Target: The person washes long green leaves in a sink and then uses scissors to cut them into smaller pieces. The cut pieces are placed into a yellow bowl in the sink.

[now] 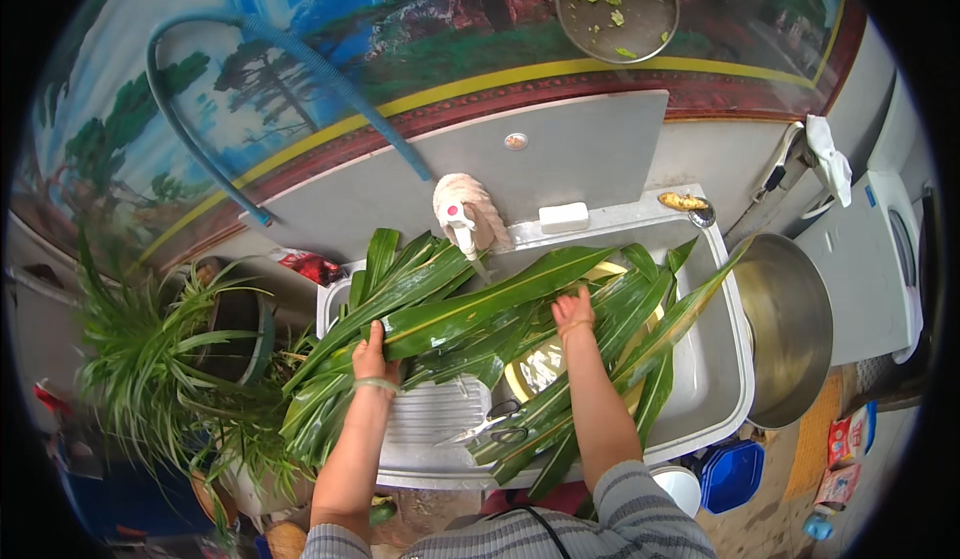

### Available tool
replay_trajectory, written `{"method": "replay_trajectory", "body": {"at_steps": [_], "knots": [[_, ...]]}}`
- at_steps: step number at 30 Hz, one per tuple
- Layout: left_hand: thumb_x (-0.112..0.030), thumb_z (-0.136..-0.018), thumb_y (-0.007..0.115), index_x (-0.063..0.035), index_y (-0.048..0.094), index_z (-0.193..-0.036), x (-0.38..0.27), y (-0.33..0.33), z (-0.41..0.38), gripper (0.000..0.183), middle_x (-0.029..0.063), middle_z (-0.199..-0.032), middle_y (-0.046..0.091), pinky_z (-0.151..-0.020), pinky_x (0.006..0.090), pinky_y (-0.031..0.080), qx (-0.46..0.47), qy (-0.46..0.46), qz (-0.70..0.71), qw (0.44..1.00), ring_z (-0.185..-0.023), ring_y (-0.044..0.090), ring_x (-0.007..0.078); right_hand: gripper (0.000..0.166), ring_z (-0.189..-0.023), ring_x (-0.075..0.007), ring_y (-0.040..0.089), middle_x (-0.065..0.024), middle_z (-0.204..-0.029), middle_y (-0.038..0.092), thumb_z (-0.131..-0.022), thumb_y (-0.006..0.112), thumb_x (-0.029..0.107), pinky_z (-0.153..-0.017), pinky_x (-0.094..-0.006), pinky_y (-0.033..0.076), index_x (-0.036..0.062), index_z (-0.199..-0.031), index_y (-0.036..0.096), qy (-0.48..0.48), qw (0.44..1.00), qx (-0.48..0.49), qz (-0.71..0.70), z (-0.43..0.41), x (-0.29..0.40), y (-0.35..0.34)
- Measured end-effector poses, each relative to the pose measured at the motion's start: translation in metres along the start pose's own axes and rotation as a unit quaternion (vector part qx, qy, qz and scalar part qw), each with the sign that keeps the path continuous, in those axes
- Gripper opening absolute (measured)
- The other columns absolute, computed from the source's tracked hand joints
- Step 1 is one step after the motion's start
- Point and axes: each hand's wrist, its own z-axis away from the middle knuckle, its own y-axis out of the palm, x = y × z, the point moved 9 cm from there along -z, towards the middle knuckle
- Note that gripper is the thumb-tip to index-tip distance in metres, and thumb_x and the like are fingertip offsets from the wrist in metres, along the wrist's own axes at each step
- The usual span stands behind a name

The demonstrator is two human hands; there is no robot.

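My left hand [375,358] grips the near end of a long, wet green leaf [487,304], thumb on top. That leaf stretches right across the sink under the running tap [465,240]. My right hand [574,310] is at the leaf's lower edge, above a yellow-rimmed basin [517,383]; whether its fingers pinch a leaf is unclear. More long leaves [630,311] drape over the basin and the sink's front edge. To the left, a thick pile of leaves [322,401] covers part of the ribbed drainboard [435,409]. Scissors [487,424] lie there, partly under leaves.
The metal sink [705,364] has a white soap bar [564,218] and a yellowish object [682,201] on its back ledge. A large metal pot [787,326] stands right of it. Potted spider plants [172,349] crowd the left. Blue tubs [731,476] sit below.
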Motion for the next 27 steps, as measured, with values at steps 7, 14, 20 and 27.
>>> {"method": "replay_trajectory", "body": {"at_steps": [7, 14, 20, 27], "knots": [[-0.025, -0.084, 0.058, -0.0083, 0.055, -0.082, 0.026, 0.006, -0.024, 0.017, 0.0063, -0.079, 0.061, -0.057, 0.0340, 0.051, -0.019, -0.069, -0.032, 0.997, -0.070, 0.060, 0.0201, 0.033, -0.104, -0.0266, 0.050, -0.0115, -0.111, 0.054, -0.073, 0.056, 0.006, -0.090, -0.0374, 0.038, 0.0024, -0.106, 0.055, -0.601, 0.478, 0.397, 0.502, 0.247, 0.008, 0.131], [-0.025, -0.084, 0.059, -0.0080, 0.053, -0.088, 0.018, 0.032, -0.015, 0.018, 0.0078, -0.088, 0.060, -0.065, 0.0373, 0.052, -0.015, -0.126, -0.059, 0.990, -0.079, 0.059, 0.0225, 0.027, -0.093, -0.0179, 0.056, -0.0061, -0.099, 0.060, -0.071, 0.053, 0.009, -0.079, -0.0290, 0.045, 0.0041, -0.098, 0.058, -0.737, 0.288, 0.371, 0.486, 0.267, -0.004, 0.161], [-0.023, -0.082, 0.061, -0.0063, 0.055, -0.097, 0.013, -0.005, -0.033, 0.023, 0.0091, -0.098, 0.059, -0.073, 0.0383, 0.051, -0.031, -0.143, -0.021, 0.989, -0.089, 0.057, 0.0243, 0.021, -0.079, -0.0156, 0.060, -0.0022, -0.085, 0.062, -0.070, 0.052, 0.010, -0.069, -0.0271, 0.045, 0.0080, -0.090, 0.059, -0.711, 0.299, 0.356, 0.529, 0.205, -0.004, 0.157], [-0.024, -0.081, 0.062, -0.0071, 0.056, -0.093, -0.012, -0.038, -0.041, 0.022, 0.0070, -0.093, 0.060, -0.070, 0.0375, 0.051, -0.060, -0.132, -0.008, 0.989, -0.086, 0.058, 0.0230, 0.017, -0.070, -0.0157, 0.058, 0.0004, -0.074, 0.059, -0.069, 0.051, 0.010, -0.063, -0.0290, 0.044, 0.0126, -0.085, 0.057, -0.686, 0.269, 0.340, 0.585, 0.165, 0.007, 0.156]]}}
